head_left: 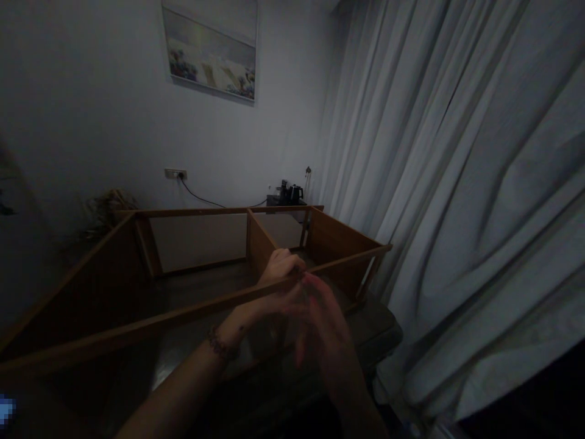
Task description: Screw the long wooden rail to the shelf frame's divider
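A brown wooden cabinet frame [114, 268] lies open in front of me in dim light, with a divider panel [258, 241] in its middle. My left hand [278, 271], with a bead bracelet on its wrist, is curled over the frame's near top rail [183, 314] where the divider meets it. My right hand [324, 332] hangs just below and to the right of it, blurred by motion, fingers stretched toward the rail. Whether it touches the rail is unclear.
White curtains [457, 201] fill the right side. A grey wall behind carries a painting [210, 52] and a socket [176, 174] with a black cable. A kettle [295, 194] stands at the back. A dark seat [379, 329] sits under the frame's right end.
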A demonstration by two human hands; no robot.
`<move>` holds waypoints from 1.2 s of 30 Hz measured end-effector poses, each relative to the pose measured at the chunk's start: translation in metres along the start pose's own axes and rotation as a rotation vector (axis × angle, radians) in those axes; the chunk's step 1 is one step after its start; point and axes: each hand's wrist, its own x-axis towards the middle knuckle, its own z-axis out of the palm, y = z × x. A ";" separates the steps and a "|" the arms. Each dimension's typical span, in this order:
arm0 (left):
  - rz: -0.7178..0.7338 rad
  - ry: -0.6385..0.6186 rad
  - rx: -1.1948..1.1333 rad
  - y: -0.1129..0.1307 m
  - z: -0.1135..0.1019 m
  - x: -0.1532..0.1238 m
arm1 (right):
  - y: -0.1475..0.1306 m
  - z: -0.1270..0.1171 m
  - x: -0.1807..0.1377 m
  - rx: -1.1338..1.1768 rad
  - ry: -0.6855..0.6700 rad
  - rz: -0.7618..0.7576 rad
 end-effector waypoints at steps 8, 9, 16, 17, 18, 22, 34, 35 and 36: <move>0.034 -0.008 -0.012 -0.003 0.000 0.001 | 0.001 -0.032 0.009 -0.907 0.082 -0.727; 0.033 -0.009 -0.016 -0.003 0.000 0.000 | 0.000 -0.037 0.010 -0.969 0.059 -0.783; 0.011 -0.010 -0.004 0.002 -0.002 0.001 | -0.011 -0.038 0.017 -0.961 0.049 -0.833; 0.011 -0.013 0.004 0.002 -0.002 0.002 | -0.012 -0.034 0.017 -0.910 0.085 -0.775; 0.017 -0.018 0.009 0.003 -0.003 0.002 | -0.013 -0.031 0.017 -0.842 0.124 -0.703; 0.031 -0.020 0.005 0.004 -0.004 0.003 | -0.008 -0.019 0.018 -0.434 0.239 -0.348; 0.023 -0.030 -0.014 0.001 -0.002 0.002 | 0.002 -0.026 0.006 -0.959 0.149 -0.735; 0.026 -0.026 -0.018 0.001 -0.002 0.001 | -0.003 -0.028 0.007 -1.031 0.097 -0.759; 0.031 -0.021 -0.022 0.001 -0.001 0.001 | -0.009 -0.031 0.008 -1.081 0.054 -0.781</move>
